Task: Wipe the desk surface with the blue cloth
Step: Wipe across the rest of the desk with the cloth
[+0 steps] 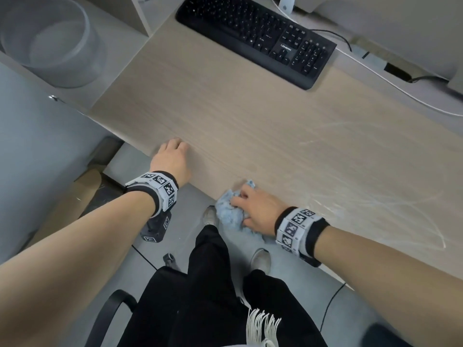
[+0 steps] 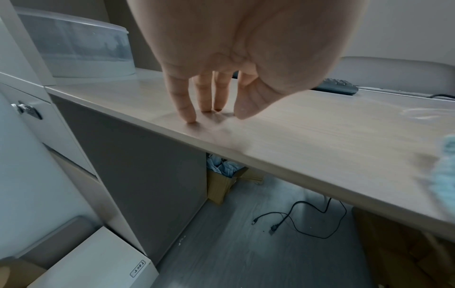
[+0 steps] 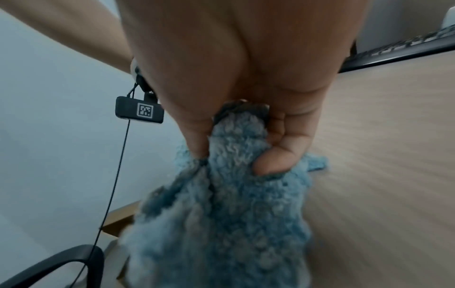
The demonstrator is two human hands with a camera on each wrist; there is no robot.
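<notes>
The worktop is a pale wood-grain board with faint whitish streaks toward its right side. A black keyboard lies on it at the far edge, with a white cable trailing behind. At the near edge a crumpled blue cloth lies partly overhanging, and left-hand fingers touch the near left corner

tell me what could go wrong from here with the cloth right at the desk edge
The blue cloth is bunched in the right hand and overhangs the desk front edge, so a stroke may miss the surface. A long sweep could bump the keyboard. The left hand rests in the unwiped part.
</notes>
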